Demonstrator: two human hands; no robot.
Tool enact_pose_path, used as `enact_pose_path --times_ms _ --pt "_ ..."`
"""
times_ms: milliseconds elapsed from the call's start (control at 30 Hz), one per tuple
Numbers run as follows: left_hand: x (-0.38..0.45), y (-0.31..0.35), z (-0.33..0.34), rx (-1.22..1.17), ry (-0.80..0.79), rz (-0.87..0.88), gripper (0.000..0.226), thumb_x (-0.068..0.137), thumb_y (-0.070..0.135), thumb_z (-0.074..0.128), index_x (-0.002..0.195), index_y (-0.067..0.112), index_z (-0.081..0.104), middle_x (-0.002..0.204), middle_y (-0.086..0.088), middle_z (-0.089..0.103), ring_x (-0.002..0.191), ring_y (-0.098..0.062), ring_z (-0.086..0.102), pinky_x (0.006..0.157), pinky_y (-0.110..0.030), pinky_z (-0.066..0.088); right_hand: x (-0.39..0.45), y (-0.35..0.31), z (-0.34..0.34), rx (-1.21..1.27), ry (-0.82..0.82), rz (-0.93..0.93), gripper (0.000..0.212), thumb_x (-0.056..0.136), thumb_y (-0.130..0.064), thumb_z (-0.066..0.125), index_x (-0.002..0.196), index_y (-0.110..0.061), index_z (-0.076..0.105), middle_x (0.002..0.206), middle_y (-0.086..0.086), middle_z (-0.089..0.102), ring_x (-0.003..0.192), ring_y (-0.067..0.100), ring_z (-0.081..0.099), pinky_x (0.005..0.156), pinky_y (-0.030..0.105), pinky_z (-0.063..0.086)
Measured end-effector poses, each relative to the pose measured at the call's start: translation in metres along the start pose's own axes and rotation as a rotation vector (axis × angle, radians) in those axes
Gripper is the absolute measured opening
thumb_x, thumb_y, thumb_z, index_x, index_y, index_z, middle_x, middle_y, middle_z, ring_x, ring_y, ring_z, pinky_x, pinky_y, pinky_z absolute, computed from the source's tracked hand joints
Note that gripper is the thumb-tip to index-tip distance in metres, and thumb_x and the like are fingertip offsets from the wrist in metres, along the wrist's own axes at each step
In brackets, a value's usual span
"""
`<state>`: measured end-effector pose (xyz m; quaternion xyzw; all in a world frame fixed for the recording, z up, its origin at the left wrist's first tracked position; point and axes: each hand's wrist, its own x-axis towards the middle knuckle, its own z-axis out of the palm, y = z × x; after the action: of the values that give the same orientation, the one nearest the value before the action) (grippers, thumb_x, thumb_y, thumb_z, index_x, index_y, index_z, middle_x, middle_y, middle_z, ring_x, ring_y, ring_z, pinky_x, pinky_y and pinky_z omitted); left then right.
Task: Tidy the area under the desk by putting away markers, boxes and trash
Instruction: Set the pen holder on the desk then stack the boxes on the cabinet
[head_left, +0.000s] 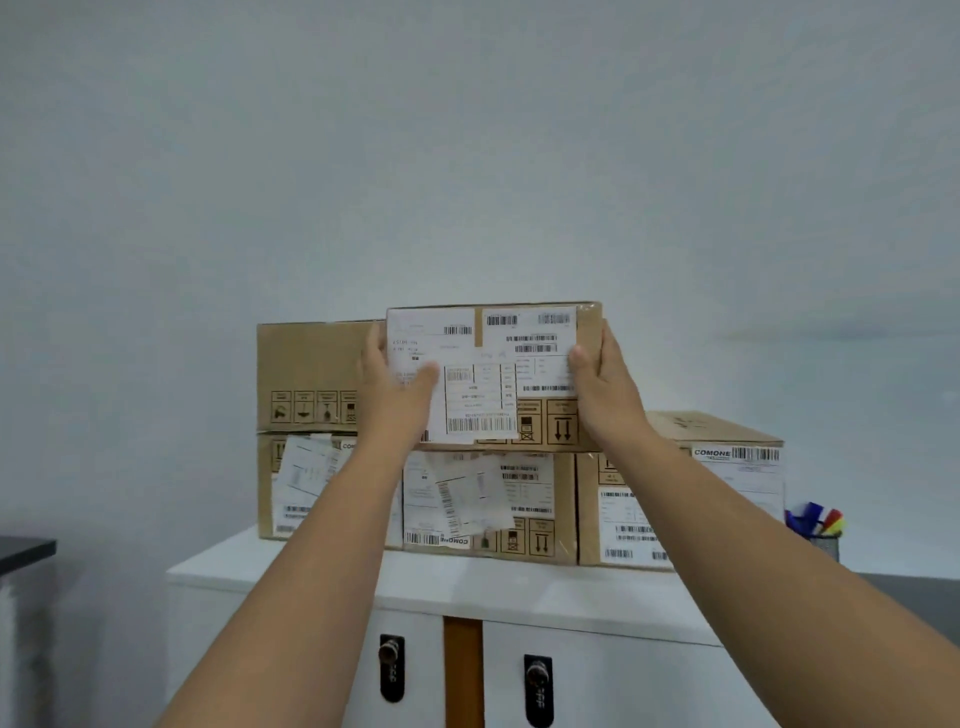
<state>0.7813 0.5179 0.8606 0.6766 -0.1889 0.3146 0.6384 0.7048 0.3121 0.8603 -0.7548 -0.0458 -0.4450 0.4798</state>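
- Frame centre: left hand and right hand clasp the top box by its short ends, long axis level.
- It seems seated on the lower boxes atop the white cabinet; contact is partly hidden.

There is only one camera, and it sits on the person's head. It looks straight ahead at a pale wall, not down much at all. Both arms reach out from the bottom edge, so the left hand and right hand show from behind, in the middle of the picture. The stacked boxes are close, about an arm's reach away. The white cabinet under them is seen a bit from above (its top shows). The wide lens bends the edges a little. No second view shares this scene.
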Motion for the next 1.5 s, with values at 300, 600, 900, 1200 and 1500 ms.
enact_pose_path --times_ms 300,600,900,1200,1500 --pt "-0.025 -0.094 0.037 0.719 -0.239 0.165 0.063 0.101 0.041 0.046 0.157 0.025 0.023 0.168 0.003 0.005 0.153 -0.024 0.006 0.123 -0.044 0.01 0.008 0.049 0.021 -0.732 -0.212 0.178 0.067 0.101 -0.039 0.036 0.154 -0.027 -0.004 0.127 0.009 0.062 0.114 0.032 0.058 0.102 0.052 0.04" --pt "-0.034 -0.102 0.053 0.771 -0.281 0.158 0.075 0.101 0.049 0.039 0.16 0.02 0.003 0.166 -0.001 -0.017 0.154 -0.023 -0.005 0.124 -0.048 0.0 0.013 0.062 0.012 -0.722 -0.247 0.196 0.063 0.101 -0.039 0.038 0.154 -0.028 0.007 0.139 0.006 0.056 0.134 0.031 0.044 0.113 0.052 0.02" --pt "-0.014 -0.084 0.053 0.287 -0.123 -0.186 0.083 0.095 0.04 0.059 0.158 0.024 0.009 0.167 -0.002 0.0 0.151 -0.035 0.014 0.117 -0.055 0.028 0.017 0.071 0.007 -0.656 -0.221 0.219 0.048 0.097 -0.047 0.04 0.144 -0.034 0.04 0.128 -0.009 0.064 0.126 0.02 0.051 0.11 0.045 0.027" --pt "-0.014 -0.104 0.053 0.272 0.011 -0.15 0.081 0.089 0.025 0.063 0.157 0.019 0.019 0.161 0.002 0.017 0.147 -0.027 0.016 0.115 -0.052 0.032 0.021 0.08 0.005 -0.701 -0.216 0.192 0.046 0.099 -0.041 0.04 0.145 -0.036 0.036 0.135 -0.013 0.058 0.129 0.016 0.047 0.1 0.037 0.02" --pt "-0.034 -0.089 0.057 0.264 -0.067 -0.127 0.082 0.094 0.029 0.061 0.159 0.017 0.013 0.165 0.005 0.006 0.151 -0.026 0.013 0.12 -0.049 0.025 0.003 0.075 -0.002 -0.938 -0.238 0.133 0.049 0.098 -0.052 0.03 0.145 -0.038 0.035 0.145 0.0 0.049 0.138 0.024 0.035 0.11 0.05 0.019"
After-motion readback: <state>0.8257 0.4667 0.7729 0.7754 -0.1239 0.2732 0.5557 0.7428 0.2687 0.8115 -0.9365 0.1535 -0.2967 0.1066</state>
